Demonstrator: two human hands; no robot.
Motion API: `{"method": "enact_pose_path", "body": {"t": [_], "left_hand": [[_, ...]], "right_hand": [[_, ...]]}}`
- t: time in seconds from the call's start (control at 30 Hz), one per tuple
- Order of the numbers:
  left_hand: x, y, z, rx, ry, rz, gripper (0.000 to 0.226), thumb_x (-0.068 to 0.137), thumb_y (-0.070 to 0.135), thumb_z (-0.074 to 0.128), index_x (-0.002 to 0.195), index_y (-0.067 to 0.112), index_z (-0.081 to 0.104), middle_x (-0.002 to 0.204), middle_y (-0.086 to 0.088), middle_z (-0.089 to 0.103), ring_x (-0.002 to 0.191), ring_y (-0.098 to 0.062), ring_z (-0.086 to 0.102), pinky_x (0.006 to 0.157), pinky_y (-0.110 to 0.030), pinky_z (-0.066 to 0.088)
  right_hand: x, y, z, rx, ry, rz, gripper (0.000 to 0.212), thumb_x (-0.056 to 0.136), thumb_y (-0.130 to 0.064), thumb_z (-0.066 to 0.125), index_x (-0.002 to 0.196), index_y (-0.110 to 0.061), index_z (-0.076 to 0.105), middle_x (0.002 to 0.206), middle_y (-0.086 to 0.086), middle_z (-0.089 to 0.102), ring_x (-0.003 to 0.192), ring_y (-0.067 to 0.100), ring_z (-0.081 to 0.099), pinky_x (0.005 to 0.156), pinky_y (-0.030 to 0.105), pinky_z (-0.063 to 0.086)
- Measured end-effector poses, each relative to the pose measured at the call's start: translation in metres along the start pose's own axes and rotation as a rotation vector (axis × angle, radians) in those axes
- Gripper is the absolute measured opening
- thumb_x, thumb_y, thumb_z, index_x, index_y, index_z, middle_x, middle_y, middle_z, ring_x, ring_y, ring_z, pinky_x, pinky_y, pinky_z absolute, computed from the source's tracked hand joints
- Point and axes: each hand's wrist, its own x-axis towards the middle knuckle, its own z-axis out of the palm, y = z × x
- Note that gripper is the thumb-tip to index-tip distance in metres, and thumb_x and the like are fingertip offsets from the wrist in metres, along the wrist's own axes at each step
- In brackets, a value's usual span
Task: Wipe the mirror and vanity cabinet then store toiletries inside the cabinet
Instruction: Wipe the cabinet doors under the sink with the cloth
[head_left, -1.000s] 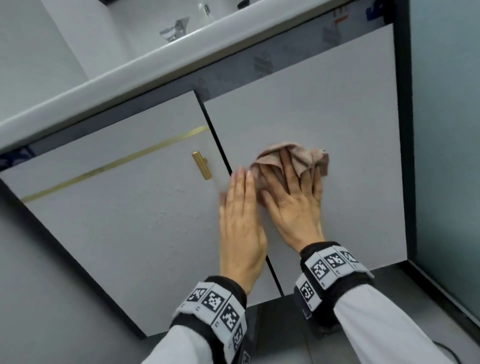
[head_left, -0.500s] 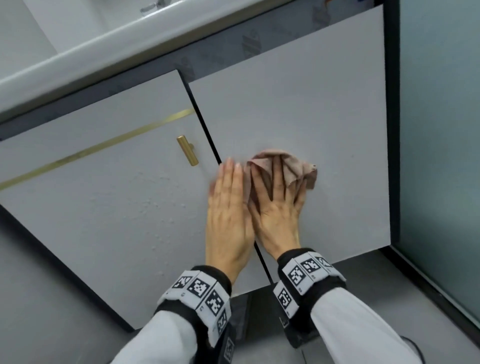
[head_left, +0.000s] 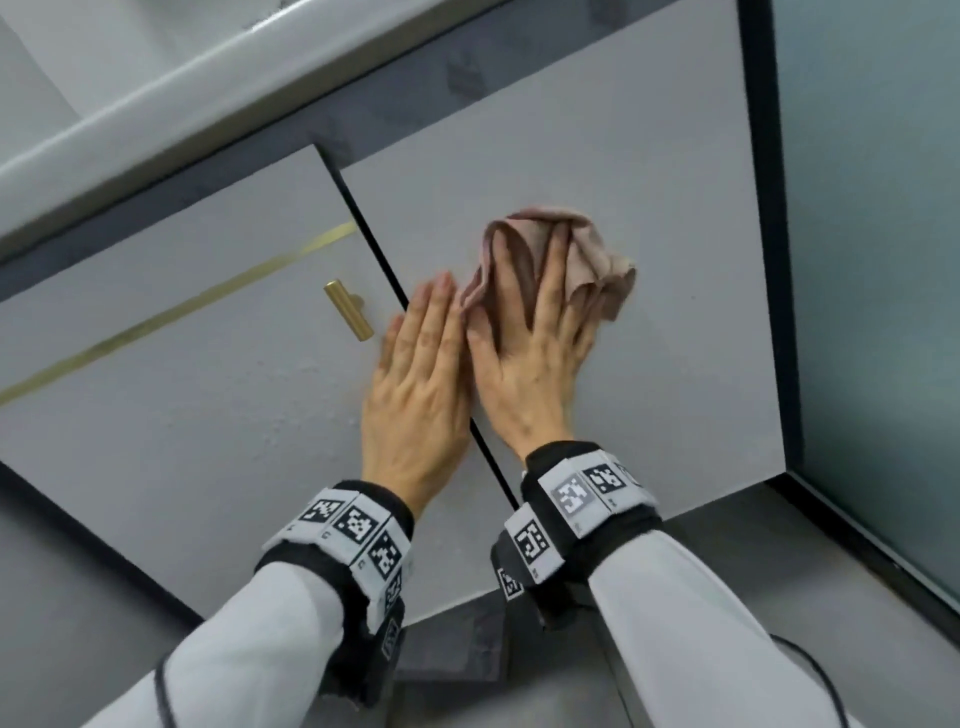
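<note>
Right now: right fingers (head_left: 553, 270) lie straight and spread over a bunched pink cloth (head_left: 597, 260), pressing it flat against the right cabinet door (head_left: 623, 130). Nothing is clenched; the right hand (head_left: 524, 358) holds the cloth by pressure alone, which suits wiping a vertical panel. Cloth sits mid-height on that door, just beside the dark seam (head_left: 374, 239) between the doors.

Left fingers (head_left: 434, 306) are straight and together, grasping nothing. The left hand (head_left: 415, 395) lies flat on the inner edge of the left cabinet door (head_left: 182, 415), touching the right hand. Judgement: it braces the body or steadies the door while the other hand rubs.

Brass handle (head_left: 348, 309) stands just left of the left fingertips, untouched. A gold strip (head_left: 182, 309) crosses the left door. Both doors look closed. Marker-printed wristbands (head_left: 358, 525) sit on both wrists.

Above runs the pale counter (head_left: 156, 93) edge; a frosted glass panel (head_left: 883, 260) stands to the right.

Step in hand: wiping the cabinet front. Mirror and toiletries are out of view; storing not yet begun.
</note>
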Motion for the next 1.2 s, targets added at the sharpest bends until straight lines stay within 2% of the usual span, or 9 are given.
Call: {"method": "enact_pose_path", "body": {"t": [0.07, 0.27, 0.47, 0.6, 0.67, 0.77, 0.87, 1.07, 1.2], "left_hand": [[0.000, 0.006, 0.004, 0.032, 0.021, -0.016, 0.062, 0.093, 0.010, 0.046, 0.148, 0.008, 0.019, 0.156, -0.008, 0.016, 0.146, -0.018, 0.012, 0.121, -0.037, 0.009], [0.002, 0.008, 0.003, 0.109, 0.000, 0.031, 0.067, 0.089, 0.008, 0.050, 0.148, 0.011, 0.020, 0.156, -0.009, 0.012, 0.146, -0.020, 0.010, 0.121, -0.040, 0.012], [0.017, 0.020, 0.008, 0.062, -0.002, 0.071, 0.064, 0.089, 0.007, 0.050, 0.147, 0.011, 0.024, 0.156, -0.009, 0.016, 0.146, -0.020, 0.012, 0.121, -0.042, 0.012], [0.022, 0.018, 0.004, 0.117, -0.048, 0.131, 0.066, 0.089, 0.013, 0.051, 0.148, 0.028, 0.024, 0.158, -0.006, 0.015, 0.147, -0.021, 0.009, 0.120, -0.041, 0.008], [0.021, 0.016, 0.006, 0.150, -0.054, 0.152, 0.061, 0.093, 0.023, 0.047, 0.148, 0.032, 0.022, 0.158, -0.005, 0.013, 0.147, -0.021, 0.007, 0.120, -0.041, 0.006], [0.024, 0.018, 0.013, 0.198, -0.028, 0.165, 0.055, 0.097, 0.037, 0.040, 0.148, 0.036, 0.019, 0.158, -0.003, 0.011, 0.147, -0.023, 0.008, 0.119, -0.045, 0.007], [0.029, 0.020, 0.017, 0.225, 0.005, 0.167, 0.055, 0.097, 0.044, 0.037, 0.148, 0.036, 0.019, 0.158, -0.004, 0.012, 0.147, -0.026, 0.010, 0.118, -0.048, 0.008], [0.031, 0.021, 0.015, 0.255, -0.001, 0.201, 0.054, 0.096, 0.049, 0.033, 0.147, 0.039, 0.018, 0.159, -0.004, 0.010, 0.147, -0.026, 0.007, 0.117, -0.050, 0.007], [0.031, 0.024, 0.021, 0.208, -0.017, 0.214, 0.060, 0.093, 0.048, 0.036, 0.147, 0.038, 0.014, 0.159, -0.006, 0.004, 0.147, -0.031, 0.000, 0.116, -0.053, 0.001]], "right_hand": [[0.002, 0.016, -0.004, -0.081, -0.007, -0.044, 0.061, 0.093, -0.055, 0.035, 0.147, -0.040, 0.013, 0.158, 0.005, 0.014, 0.140, 0.022, 0.010, 0.112, 0.052, 0.012], [-0.008, 0.033, -0.018, 0.022, 0.033, 0.449, 0.078, 0.083, -0.054, 0.031, 0.148, -0.023, 0.000, 0.158, 0.014, -0.001, 0.144, 0.036, -0.001, 0.114, 0.058, 0.006], [0.035, 0.022, -0.012, -0.105, 0.077, 0.079, 0.063, 0.092, -0.057, 0.030, 0.148, -0.038, 0.010, 0.159, 0.002, 0.009, 0.145, 0.025, 0.005, 0.114, 0.049, 0.003], [0.015, 0.065, -0.034, -0.069, 0.072, 0.544, 0.067, 0.090, -0.054, 0.033, 0.145, -0.037, -0.002, 0.159, 0.005, -0.004, 0.146, 0.029, -0.004, 0.116, 0.054, 0.004], [0.019, 0.062, -0.035, 0.026, 0.061, 0.675, 0.068, 0.090, -0.049, 0.036, 0.149, -0.034, 0.007, 0.158, 0.006, -0.015, 0.145, 0.030, -0.013, 0.115, 0.056, 0.000], [0.046, 0.035, -0.026, 0.048, 0.038, 0.491, 0.067, 0.086, -0.055, 0.033, 0.147, -0.037, 0.013, 0.158, 0.007, -0.015, 0.142, 0.028, -0.015, 0.112, 0.061, -0.001], [0.050, 0.042, -0.031, -0.069, 0.119, 0.230, 0.065, 0.089, -0.058, 0.033, 0.148, -0.035, 0.017, 0.159, 0.008, 0.010, 0.144, 0.032, 0.008, 0.112, 0.055, 0.009], [0.019, 0.066, -0.036, -0.025, 0.032, 0.597, 0.067, 0.088, -0.056, 0.029, 0.148, -0.036, 0.005, 0.158, 0.006, -0.015, 0.145, 0.029, -0.014, 0.115, 0.053, 0.001], [0.049, 0.031, -0.022, -0.029, 0.125, 0.338, 0.065, 0.089, -0.055, 0.032, 0.148, -0.035, 0.012, 0.159, 0.009, -0.004, 0.144, 0.027, -0.008, 0.113, 0.054, -0.003]]}}
